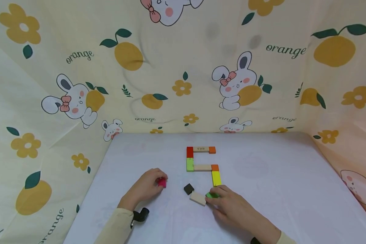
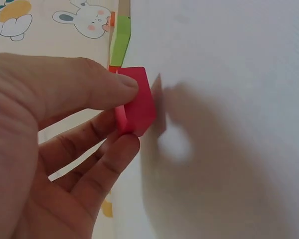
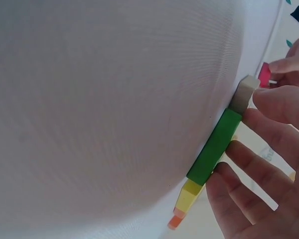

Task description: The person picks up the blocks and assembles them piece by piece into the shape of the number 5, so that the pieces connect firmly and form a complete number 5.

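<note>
A pinkish-red block (image 2: 138,107) is pinched between the thumb and fingers of my left hand (image 1: 147,184), left of the other blocks. My right hand (image 1: 231,203) is at a green block (image 3: 215,147), with spread fingertips touching one long side of it. The thumb rests by the end of a beige block (image 1: 198,198) that meets the green one. A black block (image 1: 188,189) lies against the beige block's other end. Above the right hand, a yellow block (image 1: 216,178) adjoins the green one; the hand covers part of the green block in the head view.
Farther back, red (image 1: 189,152), light green (image 1: 190,164), beige (image 1: 202,167) and orange (image 1: 215,167) blocks join in a bent line, with a lettered block (image 1: 201,149) and another orange block (image 1: 212,150) at top. A printed cloth (image 1: 170,112) hangs around the white tabletop (image 1: 262,189).
</note>
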A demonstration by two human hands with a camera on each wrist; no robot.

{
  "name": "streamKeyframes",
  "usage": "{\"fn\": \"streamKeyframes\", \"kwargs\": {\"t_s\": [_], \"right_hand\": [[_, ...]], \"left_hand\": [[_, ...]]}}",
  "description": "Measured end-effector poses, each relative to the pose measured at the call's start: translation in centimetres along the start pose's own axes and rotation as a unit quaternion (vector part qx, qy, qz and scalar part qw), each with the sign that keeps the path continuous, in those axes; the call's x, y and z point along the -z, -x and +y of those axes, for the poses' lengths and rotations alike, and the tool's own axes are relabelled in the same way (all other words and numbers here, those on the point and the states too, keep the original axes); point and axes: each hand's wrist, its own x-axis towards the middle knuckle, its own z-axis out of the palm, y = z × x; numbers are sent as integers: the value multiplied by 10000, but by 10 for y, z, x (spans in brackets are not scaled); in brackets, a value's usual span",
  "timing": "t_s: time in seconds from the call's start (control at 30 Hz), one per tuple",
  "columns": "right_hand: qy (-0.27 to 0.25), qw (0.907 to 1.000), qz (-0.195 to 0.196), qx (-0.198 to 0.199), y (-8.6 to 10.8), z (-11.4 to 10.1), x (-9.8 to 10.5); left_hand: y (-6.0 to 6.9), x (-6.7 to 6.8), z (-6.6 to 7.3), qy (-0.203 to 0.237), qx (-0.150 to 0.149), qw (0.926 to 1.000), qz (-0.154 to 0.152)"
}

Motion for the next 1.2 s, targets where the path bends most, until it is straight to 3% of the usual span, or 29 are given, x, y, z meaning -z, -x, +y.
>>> {"fn": "streamKeyframes", "kwargs": {"t_s": [0.43,0.67,0.83,1.2], "right_hand": [[-80,9998,-104,-142,-1,-1,0],[-155,9993,-206,-265,-1,-2,1],[-171,9993,-201,-251,-2,-4,0],[-169,9993,-219,-243,-2,-2,1]], "left_hand": [[-37,2,34,217,-143,9991,-345],[-60,-14,50,401,-252,9967,-659],[-65,-24,50,332,-258,9963,-755],[-67,-32,51,241,-254,9959,-835]]}}
